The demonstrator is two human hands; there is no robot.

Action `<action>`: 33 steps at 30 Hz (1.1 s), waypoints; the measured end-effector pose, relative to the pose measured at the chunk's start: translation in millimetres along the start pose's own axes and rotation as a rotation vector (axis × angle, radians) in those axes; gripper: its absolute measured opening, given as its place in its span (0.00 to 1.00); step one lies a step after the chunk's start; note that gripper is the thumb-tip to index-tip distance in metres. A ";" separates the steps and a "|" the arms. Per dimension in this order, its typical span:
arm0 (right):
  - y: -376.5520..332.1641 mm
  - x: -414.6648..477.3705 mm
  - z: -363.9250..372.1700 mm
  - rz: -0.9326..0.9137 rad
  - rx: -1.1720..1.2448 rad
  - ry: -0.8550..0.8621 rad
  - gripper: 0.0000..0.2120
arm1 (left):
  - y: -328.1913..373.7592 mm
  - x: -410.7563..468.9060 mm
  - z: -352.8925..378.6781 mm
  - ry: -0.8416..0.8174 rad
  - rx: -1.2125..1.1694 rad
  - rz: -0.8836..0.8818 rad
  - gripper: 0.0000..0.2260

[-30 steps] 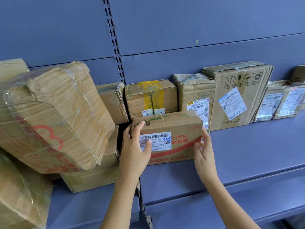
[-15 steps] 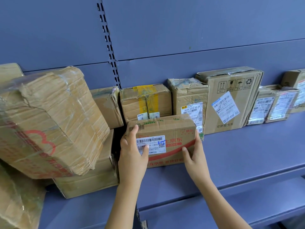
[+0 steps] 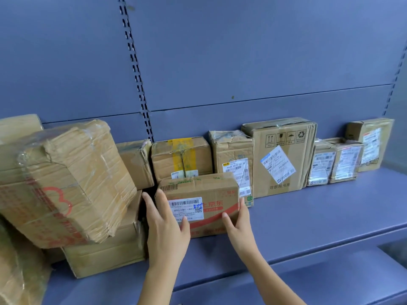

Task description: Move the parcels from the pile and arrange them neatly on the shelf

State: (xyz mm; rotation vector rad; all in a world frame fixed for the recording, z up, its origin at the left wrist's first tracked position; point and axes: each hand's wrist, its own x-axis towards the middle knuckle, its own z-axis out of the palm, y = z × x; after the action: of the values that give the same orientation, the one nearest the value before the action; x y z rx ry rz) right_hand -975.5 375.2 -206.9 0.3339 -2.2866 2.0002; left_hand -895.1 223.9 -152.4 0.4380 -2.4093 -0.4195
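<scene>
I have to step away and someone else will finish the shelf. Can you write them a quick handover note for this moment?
Left hand and right hand press flat on the ends of the red-printed parcel, which stands on the shelf in front of the back row.
Done: a row of parcels along the back wall.
Left: settle this parcel, then bring more; the pile is out of view.

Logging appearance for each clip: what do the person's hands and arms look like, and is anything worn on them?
The left hand and right hand are both bare: no gloves, rings, watch or wristband visible. Forearms are bare to the frame's bottom edge, with no sleeve in view. Fingers look slim, nails short and unpainted.
</scene>
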 end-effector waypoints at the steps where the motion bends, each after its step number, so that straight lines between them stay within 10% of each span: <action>1: -1.6 -2.9 -1.0 0.019 0.006 -0.005 0.37 | 1.8 -6.9 0.9 0.019 0.020 0.026 0.41; 16: 10.6 -70.1 -39.8 -0.020 -0.165 -0.207 0.31 | 28.7 -79.6 -2.1 -0.060 0.101 -0.042 0.41; 33: -22.7 -218.6 57.6 -0.208 -0.186 -0.727 0.35 | -64.6 -225.6 -120.9 0.056 0.233 -0.628 0.39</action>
State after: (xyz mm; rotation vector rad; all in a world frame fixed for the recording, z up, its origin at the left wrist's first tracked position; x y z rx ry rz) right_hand -753.4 339.1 -238.2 1.4082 -2.6269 1.7206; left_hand -637.8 236.1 -210.4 1.3039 -2.2318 -0.3820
